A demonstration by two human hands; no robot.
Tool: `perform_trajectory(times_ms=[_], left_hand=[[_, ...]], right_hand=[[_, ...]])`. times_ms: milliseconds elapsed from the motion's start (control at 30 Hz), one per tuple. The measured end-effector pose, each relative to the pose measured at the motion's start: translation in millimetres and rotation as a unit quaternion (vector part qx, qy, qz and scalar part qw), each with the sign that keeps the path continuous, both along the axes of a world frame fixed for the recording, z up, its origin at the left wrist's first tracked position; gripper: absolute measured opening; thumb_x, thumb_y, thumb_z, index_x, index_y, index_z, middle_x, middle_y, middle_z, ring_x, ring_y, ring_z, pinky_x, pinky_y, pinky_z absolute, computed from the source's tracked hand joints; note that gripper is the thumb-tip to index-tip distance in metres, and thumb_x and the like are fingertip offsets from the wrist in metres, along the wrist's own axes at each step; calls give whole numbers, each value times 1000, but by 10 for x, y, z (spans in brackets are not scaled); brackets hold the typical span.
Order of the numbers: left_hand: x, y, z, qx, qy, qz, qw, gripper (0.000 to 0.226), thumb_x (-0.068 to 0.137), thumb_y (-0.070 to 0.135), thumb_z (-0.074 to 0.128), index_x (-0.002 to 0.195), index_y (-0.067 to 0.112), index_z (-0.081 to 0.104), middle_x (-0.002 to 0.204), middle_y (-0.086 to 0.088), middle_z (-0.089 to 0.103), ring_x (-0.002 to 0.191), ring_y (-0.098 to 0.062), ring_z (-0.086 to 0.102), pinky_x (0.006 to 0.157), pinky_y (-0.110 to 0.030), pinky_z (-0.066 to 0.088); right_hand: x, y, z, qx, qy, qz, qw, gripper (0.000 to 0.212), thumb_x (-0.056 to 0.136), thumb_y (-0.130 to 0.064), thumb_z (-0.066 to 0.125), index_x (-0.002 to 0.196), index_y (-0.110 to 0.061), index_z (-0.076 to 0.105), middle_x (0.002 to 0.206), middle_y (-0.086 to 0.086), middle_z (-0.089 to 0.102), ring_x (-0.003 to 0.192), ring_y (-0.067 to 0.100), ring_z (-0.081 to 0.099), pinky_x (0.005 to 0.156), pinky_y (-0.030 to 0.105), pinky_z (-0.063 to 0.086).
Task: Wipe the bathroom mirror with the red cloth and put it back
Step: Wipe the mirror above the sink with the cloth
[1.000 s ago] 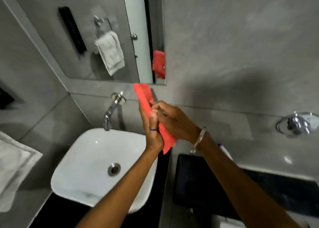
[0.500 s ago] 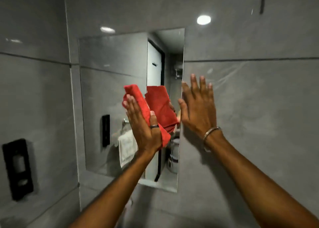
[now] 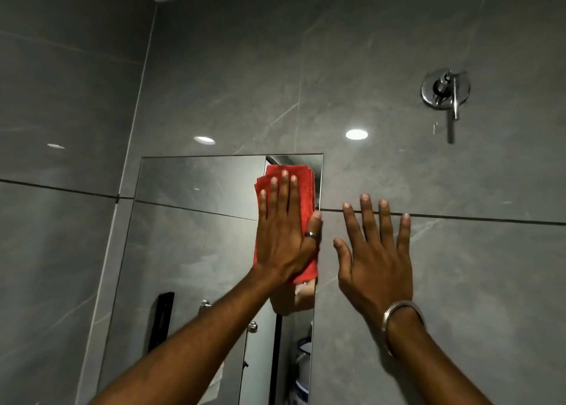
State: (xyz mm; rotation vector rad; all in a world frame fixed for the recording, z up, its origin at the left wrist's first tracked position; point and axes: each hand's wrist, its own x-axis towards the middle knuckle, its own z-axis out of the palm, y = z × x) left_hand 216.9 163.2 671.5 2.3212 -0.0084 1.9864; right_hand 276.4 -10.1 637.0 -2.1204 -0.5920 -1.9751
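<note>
A rectangular mirror (image 3: 196, 239) hangs on the grey tiled wall. The folded red cloth (image 3: 301, 187) lies flat against the mirror's upper right corner. My left hand (image 3: 284, 236) presses on the cloth with flat, spread fingers and wears a ring. My right hand (image 3: 375, 251) rests open on the tile just right of the mirror's edge, holding nothing, a metal bangle on its wrist.
A chrome wall valve with a lever (image 3: 445, 90) is mounted high at the right. The mirror reflects a black wall unit (image 3: 161, 319), a door and shelf items at the bottom. A wall corner runs down at the left.
My view has tilted upward. My left hand has carried the cloth up and pressed it flat onto the mirror's top right corner. My right hand stays on the wall beside the mirror.
</note>
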Motion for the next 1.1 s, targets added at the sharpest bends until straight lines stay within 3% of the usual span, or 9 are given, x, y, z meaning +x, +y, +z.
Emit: perform_trajectory(times_ms=[200, 467, 700, 800, 967, 1033, 1100], left_hand=[[10, -65, 720, -1, 5, 24, 1000, 77, 103, 57, 17, 165, 16, -4, 174, -6, -13, 161, -22, -15, 131, -50, -6], [-8, 141, 181, 192, 34, 20, 981, 74, 105, 56, 21, 166, 17, 7, 175, -4, -3, 162, -22, -7, 132, -53, 3], [15, -132, 429, -22, -6, 47, 999, 71, 106, 51, 18, 165, 18, -4, 174, -5, -12, 161, -24, -14, 131, -49, -8], [18, -73, 414, 39, 2, 52, 998, 69, 107, 50, 16, 166, 18, -2, 174, -7, -11, 161, -26, -13, 131, -51, -5], [-68, 338, 75, 270, 30, 48, 961, 69, 105, 53, 25, 166, 21, 13, 175, -6, 4, 163, -26, -1, 132, -52, 5], [-105, 443, 12, 258, 31, 48, 964, 70, 104, 53, 26, 165, 20, 17, 175, -6, 8, 163, -25, 1, 132, -52, 5], [-103, 375, 2, 166, 21, 38, 985, 71, 104, 53, 24, 165, 17, 16, 175, -6, 5, 163, -25, -1, 131, -53, 4]], right_hand=[[28, -8, 7, 3, -10, -3, 1000, 72, 102, -56, 30, 166, -27, 15, 176, 7, 1, 163, 32, 0, 130, 61, 3], [-7, -3, -49, 2, -13, 9, 1000, 72, 102, -53, 30, 166, -25, 16, 176, 8, 1, 163, 32, 0, 129, 61, 5], [-4, -4, -54, -2, -8, -9, 1000, 73, 102, -54, 33, 166, -26, 15, 176, 7, 0, 163, 32, -1, 130, 60, 2], [6, 5, -48, -1, -9, -6, 1000, 72, 102, -54, 30, 166, -26, 14, 176, 7, 0, 163, 32, -1, 130, 61, 3], [-34, -8, -52, -1, -1, 4, 1000, 71, 102, -53, 29, 167, -26, 14, 176, 7, 1, 163, 32, -1, 129, 61, 5], [-51, -19, -55, -3, 2, 6, 1000, 70, 103, -53, 28, 166, -26, 15, 176, 7, 1, 163, 32, -1, 129, 61, 5], [-60, -10, -49, -4, -2, 6, 1000, 70, 103, -53, 27, 166, -25, 15, 176, 8, 2, 163, 32, 0, 130, 60, 4]])
